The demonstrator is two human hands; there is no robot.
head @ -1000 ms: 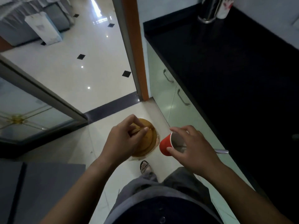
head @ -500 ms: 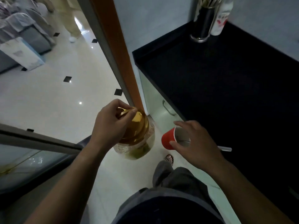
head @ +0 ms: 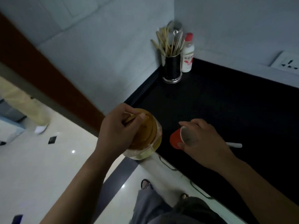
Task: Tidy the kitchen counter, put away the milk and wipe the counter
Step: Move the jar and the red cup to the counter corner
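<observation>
L hand (head: 116, 128) curled round lid handle of amber jar (head: 151, 139), R hand (head: 205, 143) pinched red cup (head: 175, 139) by rim, spoon handle (head: 234, 145) behind it, over black counter (head: 226, 102)

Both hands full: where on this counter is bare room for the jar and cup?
The black counter is bare between the corner utensil holder with its white bottle and the red cup. Only that far corner is crowded.

The left forearm (head: 80, 183) and right forearm (head: 262, 183) are bare. Loose grey trousers (head: 150, 206) cover the legs. Open sandals (head: 145, 184) sit on both feet.
</observation>
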